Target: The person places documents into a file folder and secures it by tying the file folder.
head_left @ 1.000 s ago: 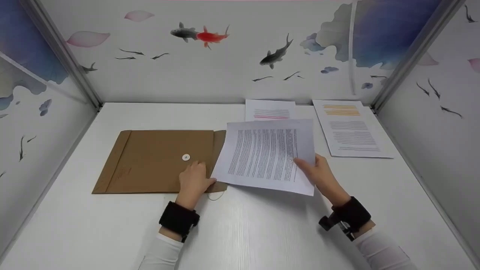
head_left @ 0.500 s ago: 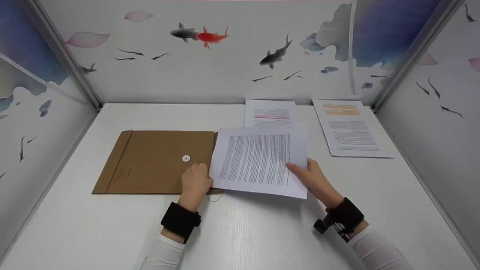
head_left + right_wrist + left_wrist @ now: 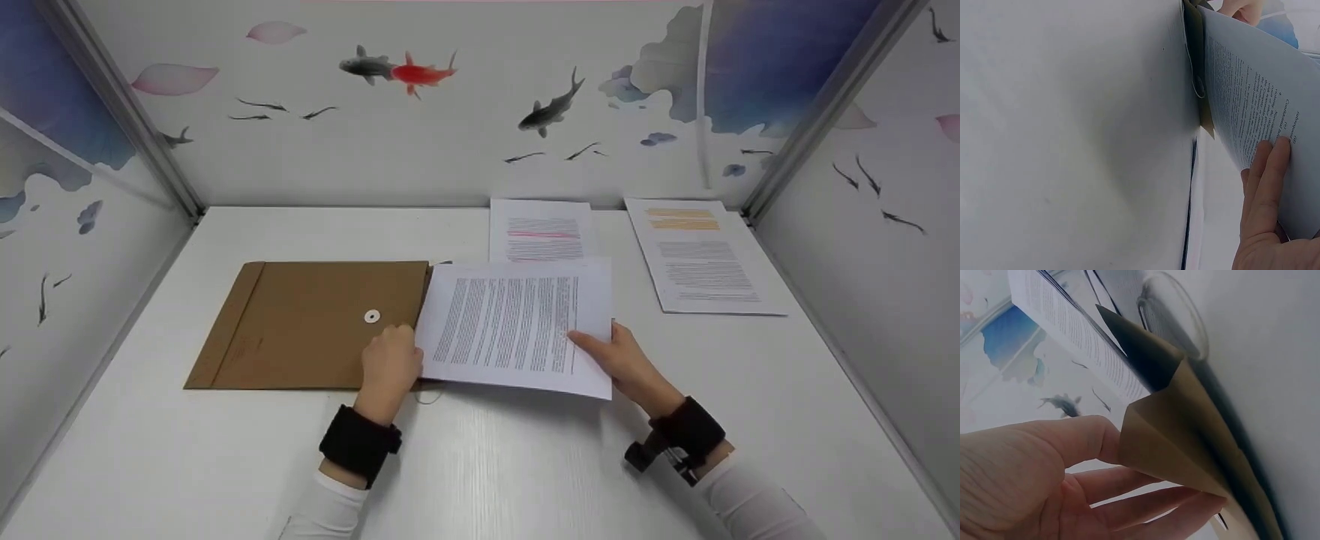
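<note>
A brown document envelope with a white button lies flat at left, its mouth facing right. My left hand pinches the upper side of that mouth; in the left wrist view, thumb and fingers lift the brown edge so the mouth gapes. My right hand grips the right edge of printed paper, thumb on top, other fingers underneath. The paper's left edge meets the mouth, and its near edge is raised over the table. The envelope's flap is mostly hidden under the paper.
Behind the paper lies a printed stack with pink highlighting. Another stack with orange highlighting lies at the back right. A thin string loops out beside the envelope mouth. Printed panels enclose the white table.
My right hand has moved left and a little nearer with the paper, whose left edge has gone across the flap to the envelope mouth. The left hand has barely shifted.
</note>
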Available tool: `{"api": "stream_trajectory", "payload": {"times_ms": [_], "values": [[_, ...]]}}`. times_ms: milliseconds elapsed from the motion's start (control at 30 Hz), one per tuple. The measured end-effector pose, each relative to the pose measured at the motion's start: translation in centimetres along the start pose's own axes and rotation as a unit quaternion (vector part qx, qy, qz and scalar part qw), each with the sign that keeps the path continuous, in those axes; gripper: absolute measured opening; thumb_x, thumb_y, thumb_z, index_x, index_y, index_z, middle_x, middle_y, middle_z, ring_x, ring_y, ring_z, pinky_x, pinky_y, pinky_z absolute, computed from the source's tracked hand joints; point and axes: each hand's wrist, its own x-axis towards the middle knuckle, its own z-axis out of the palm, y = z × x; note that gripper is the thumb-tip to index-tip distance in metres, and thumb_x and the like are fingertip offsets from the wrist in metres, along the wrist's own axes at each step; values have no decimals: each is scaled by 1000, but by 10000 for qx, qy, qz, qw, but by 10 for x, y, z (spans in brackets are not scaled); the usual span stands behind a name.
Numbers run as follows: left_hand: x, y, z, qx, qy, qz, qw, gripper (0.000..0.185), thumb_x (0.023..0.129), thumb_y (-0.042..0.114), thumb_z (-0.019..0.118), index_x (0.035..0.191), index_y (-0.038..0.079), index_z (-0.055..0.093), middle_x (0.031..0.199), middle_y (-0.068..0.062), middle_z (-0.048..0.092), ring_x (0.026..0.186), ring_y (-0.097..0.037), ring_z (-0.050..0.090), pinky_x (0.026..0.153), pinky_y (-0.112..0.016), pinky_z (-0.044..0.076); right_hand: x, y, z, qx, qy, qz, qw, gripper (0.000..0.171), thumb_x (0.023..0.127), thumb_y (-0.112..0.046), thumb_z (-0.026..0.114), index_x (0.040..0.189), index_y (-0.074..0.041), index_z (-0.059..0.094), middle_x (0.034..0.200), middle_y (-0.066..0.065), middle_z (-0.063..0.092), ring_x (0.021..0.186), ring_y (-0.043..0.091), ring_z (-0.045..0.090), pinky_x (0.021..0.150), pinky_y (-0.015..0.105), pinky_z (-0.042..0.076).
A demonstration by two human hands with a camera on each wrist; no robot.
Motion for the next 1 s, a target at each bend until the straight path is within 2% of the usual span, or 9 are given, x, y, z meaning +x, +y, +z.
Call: {"api": "stream_trajectory", "payload": {"times_ms": [200,367,633,800,1000], "values": [[0,0,-4,-73,-51,22,10000,12,91,2,65,95,-9,70,89,-23,71,78,-37,73,63,-48,59,2,2,-3,283,107,199,9993,54,102,-22,63,148,-1,44,103,-4,75,86,10,76,73,23,60],[1,-1,-7,-240,-29,14,9997,10,90,0,65,92,-9,70,87,-23,72,71,-32,70,60,-47,57,3,3,-6,290,177,244,9991,53,102,-22,63,147,0,45,100,-5,75,85,10,76,72,22,60],[0,-1,-9,-259,34,89,9996,10,90,1,65,91,-8,69,88,-24,72,77,-38,73,61,-49,58,3,4,-9,357,234,153,9990,54,102,-23,63,147,1,45,98,-8,76,84,8,76,72,22,60],[-1,-2,-9,-323,110,125,9993,9,89,-2,62,85,-8,69,85,-24,71,75,-39,73,59,-50,57,3,4,-9,421,225,217,9986,55,103,-24,62,149,0,43,97,-9,76,85,9,76,73,22,61],[0,-2,-9,-305,114,124,9994,10,89,-2,60,86,-8,68,86,-25,71,77,-42,72,61,-52,57,4,3,-10,562,238,257,9978,55,102,-25,63,148,-1,44,95,-9,76,84,8,76,72,22,60]]}}
